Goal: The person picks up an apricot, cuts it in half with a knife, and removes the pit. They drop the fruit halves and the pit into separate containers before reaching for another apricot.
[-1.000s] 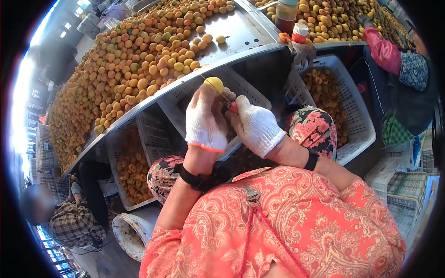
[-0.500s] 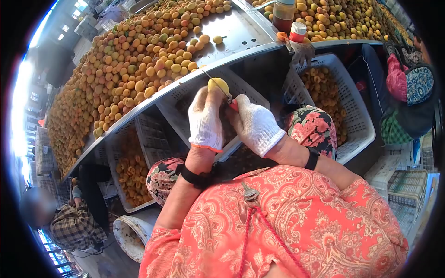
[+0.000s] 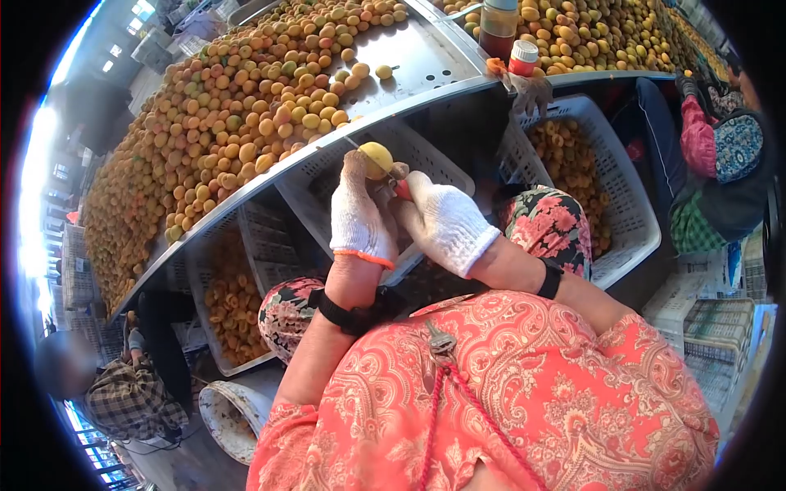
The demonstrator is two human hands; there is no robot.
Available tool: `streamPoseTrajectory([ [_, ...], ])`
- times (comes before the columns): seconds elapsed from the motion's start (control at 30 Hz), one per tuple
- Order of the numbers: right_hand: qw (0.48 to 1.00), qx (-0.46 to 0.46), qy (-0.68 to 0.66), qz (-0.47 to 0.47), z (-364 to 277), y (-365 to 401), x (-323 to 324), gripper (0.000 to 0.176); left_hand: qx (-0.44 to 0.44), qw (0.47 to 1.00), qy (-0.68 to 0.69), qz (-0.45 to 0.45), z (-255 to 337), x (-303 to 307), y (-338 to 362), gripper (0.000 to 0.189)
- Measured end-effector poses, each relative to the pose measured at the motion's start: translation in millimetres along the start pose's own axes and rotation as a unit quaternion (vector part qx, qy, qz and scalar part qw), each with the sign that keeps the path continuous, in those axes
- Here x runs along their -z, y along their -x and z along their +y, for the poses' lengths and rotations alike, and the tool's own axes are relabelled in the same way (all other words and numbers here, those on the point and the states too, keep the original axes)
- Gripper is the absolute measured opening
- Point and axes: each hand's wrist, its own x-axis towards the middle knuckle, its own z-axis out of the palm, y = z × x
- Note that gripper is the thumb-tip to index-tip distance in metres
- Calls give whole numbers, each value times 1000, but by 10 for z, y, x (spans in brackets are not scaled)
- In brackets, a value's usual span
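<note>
Between the gloved fingers of my left hand [image 3: 360, 214] is a yellow apricot [image 3: 377, 159]. My right hand [image 3: 449, 222], in a white glove too, is closed around a knife with a red handle [image 3: 403, 189]. The knife's thin blade is at the apricot, and its tip shows just beyond the fruit. Both hands meet in front of the metal table edge, above a grey plastic crate [image 3: 434, 159]. My hands and forearms hide part of what lies below.
Heaped apricots [image 3: 237, 123] cover much of the metal table [image 3: 401, 61]. A bottle of dark liquid [image 3: 498, 37] and a red jar with a white lid [image 3: 523, 59] stand at its edge. Crates of halved apricots [image 3: 573, 164] flank my knees. A white bucket [image 3: 237, 413] and co-workers are nearby.
The apricot has turned slightly and shifted a little left and down in my fingers. The knife handle has moved down and left, with my right hand closer to my left.
</note>
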Motion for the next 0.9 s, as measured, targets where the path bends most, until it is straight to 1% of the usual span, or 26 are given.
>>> streamPoseTrajectory([
  [0.03, 1000, 3, 5, -3, -16, 22, 46, 21, -4, 1000, 0, -1, 19, 43, -22, 39],
  [0.07, 1000, 5, 9, -7, -38, 41, 95, 21, -18, 999, -34, 13, 54, 97, -49, 38],
  [0.1, 999, 19, -21, 25, -83, 40, 167, 23, -31, 997, -68, 28, 97, 93, -38, 38],
  [0.13, 989, 31, -122, 80, -133, 29, 198, 22, -34, 997, -67, 28, 93, 68, 2, 38],
  [0.2, 984, 18, -139, 108, -169, -51, 311, 22, -68, 980, -180, -41, 54, -8, 137, 36],
  [0.23, 981, 64, -100, 152, -133, -110, 295, 20, -105, 937, -316, -110, 62, -18, 198, 33],
  [0.27, 981, 68, -99, 152, -126, -132, 287, 20, -47, 942, -311, -117, 59, -77, 277, 28],
  [0.33, 969, 19, -207, 137, -128, -158, 276, 20, -45, 937, -319, -133, 90, -191, 406, 32],
  [0.37, 969, -16, -217, 113, -129, -154, 270, 19, -114, 908, -376, -144, 73, -164, 408, 39],
  [0.4, 970, -14, -218, 111, -126, -169, 241, 19, -117, 909, -375, -142, 32, -120, 387, 39],
  [0.47, 934, -57, -340, 96, -119, -186, 159, 18, -181, 912, -333, -158, -78, -33, 371, 40],
  [0.5, 938, -63, -330, 88, -151, -197, 160, 17, -113, 955, -227, -152, -92, -76, 394, 41],
  [0.53, 938, -64, -330, 86, -148, -214, 139, 17, -113, 956, -227, -150, -87, -132, 430, 41],
  [0.6, 949, -27, -300, 97, -130, -234, 94, 17, -43, 988, -95, -117, -54, -237, 505, 40],
  [0.63, 949, -29, -299, 94, -130, -236, 84, 17, -42, 988, -93, -114, -36, -248, 516, 40],
  [0.7, 970, -1, -217, 111, -148, -239, 84, 16, 55, 995, -60, -60, 0, -247, 509, 35],
  [0.73, 971, -5, -216, 108, -157, -246, 86, 16, 59, 995, -57, -56, 8, -256, 492, 35],
  [0.8, 984, 45, -138, 99, -148, -260, 85, 15, 154, 987, -39, 37, -3, -269, 445, 34],
  [0.83, 985, 74, -111, 107, -114, -280, 66, 15, 172, 983, -26, 58, -15, -260, 427, 36],
  [0.87, 986, 68, -110, 106, -96, -292, 60, 15, 177, 982, -25, 60, -8, -258, 416, 36],
  [0.9, 984, 104, -91, 113, -85, -299, 66, 14, 182, 980, -45, 59, 10, -258, 407, 36],
])
